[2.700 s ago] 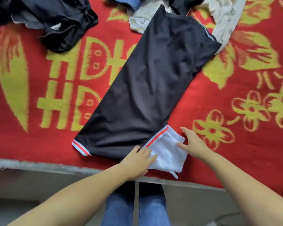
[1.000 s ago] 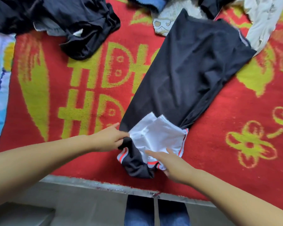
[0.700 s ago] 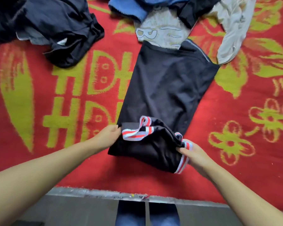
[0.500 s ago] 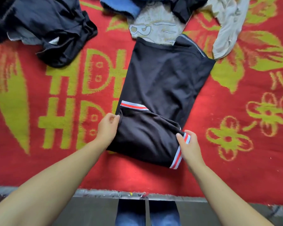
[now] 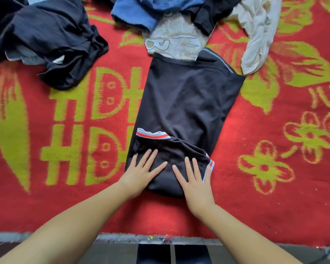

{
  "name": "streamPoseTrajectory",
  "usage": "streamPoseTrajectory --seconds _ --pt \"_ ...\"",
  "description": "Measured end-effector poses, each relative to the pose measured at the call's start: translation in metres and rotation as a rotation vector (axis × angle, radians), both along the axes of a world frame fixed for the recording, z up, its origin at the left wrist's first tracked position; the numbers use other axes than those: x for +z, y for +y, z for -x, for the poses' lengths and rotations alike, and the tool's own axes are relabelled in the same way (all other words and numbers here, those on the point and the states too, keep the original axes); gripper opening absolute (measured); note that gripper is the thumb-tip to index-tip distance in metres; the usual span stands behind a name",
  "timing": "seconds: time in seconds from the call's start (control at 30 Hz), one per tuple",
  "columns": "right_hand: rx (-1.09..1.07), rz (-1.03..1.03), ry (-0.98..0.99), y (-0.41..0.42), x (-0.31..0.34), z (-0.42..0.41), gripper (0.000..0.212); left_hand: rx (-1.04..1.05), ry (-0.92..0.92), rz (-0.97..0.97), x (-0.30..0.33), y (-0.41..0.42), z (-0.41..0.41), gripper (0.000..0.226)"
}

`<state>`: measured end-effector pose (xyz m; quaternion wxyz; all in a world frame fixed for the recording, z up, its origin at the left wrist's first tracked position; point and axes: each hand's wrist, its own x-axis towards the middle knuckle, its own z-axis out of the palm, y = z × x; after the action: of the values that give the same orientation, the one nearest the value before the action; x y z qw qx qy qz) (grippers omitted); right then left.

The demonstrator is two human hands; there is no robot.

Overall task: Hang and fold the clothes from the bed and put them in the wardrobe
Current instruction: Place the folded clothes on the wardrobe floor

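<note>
A black garment (image 5: pixel 187 103) with red, white and blue striped trim lies lengthwise on the red bed cover, its near end folded up over itself. My left hand (image 5: pixel 141 172) lies flat with spread fingers on the left side of that folded end. My right hand (image 5: pixel 194 180) lies flat on the right side, its little finger by the striped cuff (image 5: pixel 210 164). A second striped band (image 5: pixel 152 134) shows at the top edge of the fold.
A crumpled dark pile (image 5: pixel 46 39) lies at the back left. Blue cloth (image 5: pixel 147 12), a grey printed shirt (image 5: pixel 175 42) and a cream garment (image 5: pixel 257 35) lie beyond the black garment. The bed's front edge (image 5: pixel 122 239) runs below my arms.
The near end of the black garment was lifted and folded up over itself. Both hands let go of its edges and now press flat on the fold.
</note>
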<state>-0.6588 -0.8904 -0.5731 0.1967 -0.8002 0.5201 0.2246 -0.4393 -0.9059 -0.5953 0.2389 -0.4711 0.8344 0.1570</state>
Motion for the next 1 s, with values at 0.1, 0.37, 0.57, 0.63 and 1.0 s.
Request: streamPoseTrajectory --seconds 0.1,0.37,0.57,0.63,1.0 --pt "0.044 -0.054 0.054 -0.007 0.008 -0.009 0.093 0.003 -0.032 -0.033 0.004 -0.002 0.012 0.119" --pt "0.431 -0.346 0.079 -0.007 0.043 0.033 0.075 0.045 0.127 -0.48 0.043 0.07 0.046 0.121" --pt "0.394 -0.618 0.07 -0.032 0.053 0.026 0.067 0.166 0.178 -0.636 0.052 0.038 0.043 0.083" --pt "0.223 -0.69 -0.081 -0.065 0.061 0.023 0.053 0.268 0.286 -0.708 0.059 0.001 0.026 0.068" --pt "-0.519 0.091 -0.352 -0.181 0.029 0.028 0.047 1.048 0.436 0.016 0.028 -0.138 -0.02 0.034"
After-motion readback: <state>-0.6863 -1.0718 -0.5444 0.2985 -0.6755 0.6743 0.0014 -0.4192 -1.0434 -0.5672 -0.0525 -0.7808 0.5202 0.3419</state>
